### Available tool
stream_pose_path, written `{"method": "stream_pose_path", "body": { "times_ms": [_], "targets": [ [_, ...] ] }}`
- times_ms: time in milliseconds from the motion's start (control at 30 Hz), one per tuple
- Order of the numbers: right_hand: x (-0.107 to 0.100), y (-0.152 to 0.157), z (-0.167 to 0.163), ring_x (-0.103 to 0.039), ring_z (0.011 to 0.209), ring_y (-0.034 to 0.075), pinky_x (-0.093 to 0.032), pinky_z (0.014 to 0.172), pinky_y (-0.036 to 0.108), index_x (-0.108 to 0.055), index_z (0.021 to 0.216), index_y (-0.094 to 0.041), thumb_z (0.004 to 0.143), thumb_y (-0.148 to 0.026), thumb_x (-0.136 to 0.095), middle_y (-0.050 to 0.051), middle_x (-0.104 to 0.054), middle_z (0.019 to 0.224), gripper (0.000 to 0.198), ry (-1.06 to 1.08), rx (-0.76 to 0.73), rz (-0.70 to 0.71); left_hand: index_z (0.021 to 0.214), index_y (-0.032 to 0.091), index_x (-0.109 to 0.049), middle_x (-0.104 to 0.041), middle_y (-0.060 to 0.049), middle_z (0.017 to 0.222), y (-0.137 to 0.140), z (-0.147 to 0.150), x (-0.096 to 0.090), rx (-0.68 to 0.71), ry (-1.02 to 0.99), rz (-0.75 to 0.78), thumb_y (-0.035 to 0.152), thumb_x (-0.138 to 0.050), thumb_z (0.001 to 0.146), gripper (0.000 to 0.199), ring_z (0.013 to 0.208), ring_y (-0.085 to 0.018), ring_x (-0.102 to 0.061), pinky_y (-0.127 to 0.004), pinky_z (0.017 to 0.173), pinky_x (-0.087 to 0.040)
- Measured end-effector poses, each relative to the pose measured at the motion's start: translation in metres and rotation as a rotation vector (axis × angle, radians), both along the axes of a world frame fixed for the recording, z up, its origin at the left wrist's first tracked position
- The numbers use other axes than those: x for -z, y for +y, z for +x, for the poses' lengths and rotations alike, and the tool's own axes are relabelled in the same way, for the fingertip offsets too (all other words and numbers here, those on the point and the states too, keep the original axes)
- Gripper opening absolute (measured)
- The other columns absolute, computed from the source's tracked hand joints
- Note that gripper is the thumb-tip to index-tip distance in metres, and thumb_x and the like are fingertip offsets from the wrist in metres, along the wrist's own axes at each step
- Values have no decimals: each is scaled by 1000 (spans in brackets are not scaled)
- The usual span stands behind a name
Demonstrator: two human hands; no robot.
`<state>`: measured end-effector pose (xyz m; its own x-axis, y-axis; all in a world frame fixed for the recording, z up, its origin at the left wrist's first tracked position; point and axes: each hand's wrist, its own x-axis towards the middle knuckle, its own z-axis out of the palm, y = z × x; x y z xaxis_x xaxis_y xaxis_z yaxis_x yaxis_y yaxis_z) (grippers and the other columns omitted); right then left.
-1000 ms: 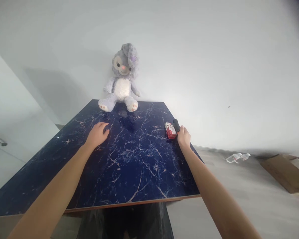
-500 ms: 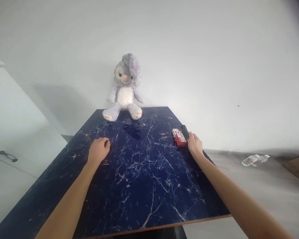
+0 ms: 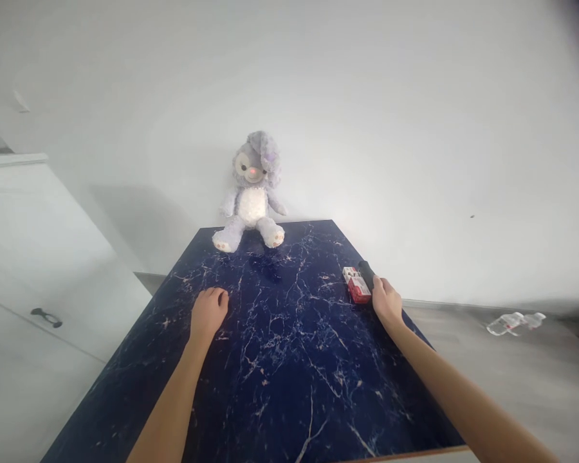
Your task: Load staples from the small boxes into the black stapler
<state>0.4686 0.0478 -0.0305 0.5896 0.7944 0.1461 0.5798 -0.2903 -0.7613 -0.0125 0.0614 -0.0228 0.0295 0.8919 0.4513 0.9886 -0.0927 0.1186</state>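
My left hand [image 3: 210, 313] rests on the left part of the blue marble-patterned table [image 3: 275, 360], its fingers curled in. A small dark gap shows between thumb and forefinger, and I see nothing held there. Near the table's right edge, my right hand [image 3: 386, 299] is closed on the near end of a black cylindrical object [image 3: 366, 273], whose exact kind I cannot tell. Just left of that object lie small red-and-white boxes [image 3: 358, 289], close against it. A grey plush rabbit [image 3: 253, 206] with a white belly sits upright at the far edge.
A pale wall [image 3: 367, 116] rises behind the table. On the left stands a white cabinet [image 3: 43, 251] with a dark handle [image 3: 47, 317]. Clear plastic bottles [image 3: 515, 323] lie on the grey floor [image 3: 468, 360] to the right.
The view has shifted, so the whole scene appears lower and further right. Both hands keep about the same places on the table, and the right one still grips the black object.
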Motion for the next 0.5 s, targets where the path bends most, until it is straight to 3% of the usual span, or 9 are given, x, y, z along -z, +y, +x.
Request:
{"method": "stream_pose_path", "body": {
  "times_ms": [333,500],
  "targets": [
    [1,3,0,-61,89,30,-40,75,36,-72,99,-19,94,-57,-29,15,-73,96,57,-30,21,-22,94,21,-69,-68,-11,97,-6,3,-6,-20,-15,-32,32,-37,98,34,96,-29,-59,-38,90,-42],
    [0,2,-2,-62,95,31,-40,79,37,-72,105,-17,95,-56,-29,18,-72,102,59,-65,9,-23,84,20,-67,-66,-10,89,-7,0,-3,-39,-8,-1,32,-36,98,36,94,-27,-58,-35,86,-41]
  ]
}}
